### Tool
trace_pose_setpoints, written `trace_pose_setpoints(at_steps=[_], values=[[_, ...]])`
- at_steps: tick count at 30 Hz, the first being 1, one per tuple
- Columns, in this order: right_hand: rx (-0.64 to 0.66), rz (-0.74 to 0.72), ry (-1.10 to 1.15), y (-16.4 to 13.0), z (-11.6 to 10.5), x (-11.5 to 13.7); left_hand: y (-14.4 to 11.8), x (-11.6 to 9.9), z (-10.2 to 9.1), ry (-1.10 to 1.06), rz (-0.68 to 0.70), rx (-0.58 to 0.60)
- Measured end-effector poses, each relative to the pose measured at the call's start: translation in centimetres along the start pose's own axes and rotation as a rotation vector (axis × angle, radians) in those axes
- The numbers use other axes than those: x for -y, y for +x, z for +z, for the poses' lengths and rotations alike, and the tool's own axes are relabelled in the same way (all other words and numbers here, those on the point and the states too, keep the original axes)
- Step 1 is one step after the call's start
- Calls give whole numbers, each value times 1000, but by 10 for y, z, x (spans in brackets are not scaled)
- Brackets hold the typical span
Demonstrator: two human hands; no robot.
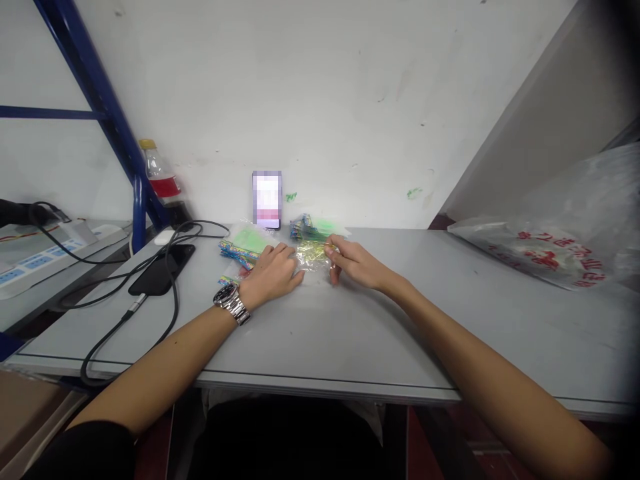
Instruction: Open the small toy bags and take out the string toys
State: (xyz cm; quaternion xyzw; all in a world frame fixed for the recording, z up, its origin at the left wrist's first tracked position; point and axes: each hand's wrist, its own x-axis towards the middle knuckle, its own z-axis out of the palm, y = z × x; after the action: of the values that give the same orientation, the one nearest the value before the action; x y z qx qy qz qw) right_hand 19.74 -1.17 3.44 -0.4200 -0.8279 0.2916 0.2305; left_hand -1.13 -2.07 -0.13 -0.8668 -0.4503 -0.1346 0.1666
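Note:
My right hand point(353, 261) pinches the right edge of a small clear plastic bag point(313, 257) with yellow showing through it. Left of the bag, my left hand point(273, 273) lies palm down with its thumb apart from the fingers. It rests over blue patterned strips point(237, 253) and clear packaging, which it partly covers. A bit of red shows beside its fingers. A clear packet with light green point(250, 237) lies behind that hand. Behind the held bag are more blue patterned strips point(301, 227) and another light green packet point(325, 229).
A lit phone point(267, 200) leans on the wall. To the left are a black phone point(163, 270) on a cable, a white case point(165, 237), a bottle point(163, 177) and a power strip point(55, 260). A plastic bag point(555, 233) with red print lies right on the grey table point(320, 340).

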Motion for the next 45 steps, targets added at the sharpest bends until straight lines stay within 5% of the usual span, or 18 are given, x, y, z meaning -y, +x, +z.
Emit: trace_pose_setpoints(at_steps=[7,14,21,37,45], values=[[-102,82,-193,1,-7,-2,1,-4,-8,-13,54,72],[-143,107,-156,2,-6,-4,1,-4,-3,-142,79,54],[-134,131,-9,3,-4,-2,7,-12,12,-393,31,3],[-138,257,276,7,-1,-3,9,-14,8,-429,-139,24],[-147,378,505,10,-3,-9,8,-8,18,-502,-192,-153]])
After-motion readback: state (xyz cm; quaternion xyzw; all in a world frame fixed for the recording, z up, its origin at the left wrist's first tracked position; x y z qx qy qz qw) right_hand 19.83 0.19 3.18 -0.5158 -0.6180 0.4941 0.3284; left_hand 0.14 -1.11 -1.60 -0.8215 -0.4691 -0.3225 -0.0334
